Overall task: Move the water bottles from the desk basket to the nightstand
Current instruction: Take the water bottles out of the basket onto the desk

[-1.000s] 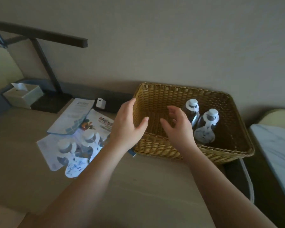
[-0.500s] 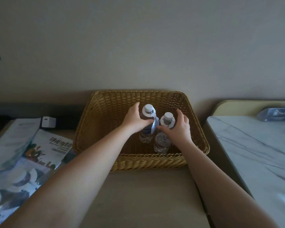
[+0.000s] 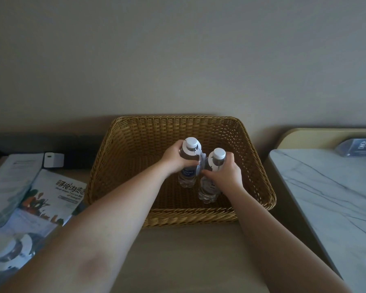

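A woven wicker basket stands on the desk against the wall. Inside it two clear water bottles with white caps stand upright, side by side. My left hand is wrapped around the neck and shoulder of the left bottle. My right hand is closed around the upper part of the right bottle. Both bottle bases rest on or just above the basket floor; I cannot tell which. The nightstand, with a white marble top, is immediately right of the desk.
Brochures and papers lie on the desk left of the basket, with a white charger behind them. More capped bottles lie at the lower left. A small card holder sits at the nightstand's back.
Both hands went from hovering over the basket's front rim to reaching in and closing around the two bottles. The view has swung right, bringing the nightstand in.
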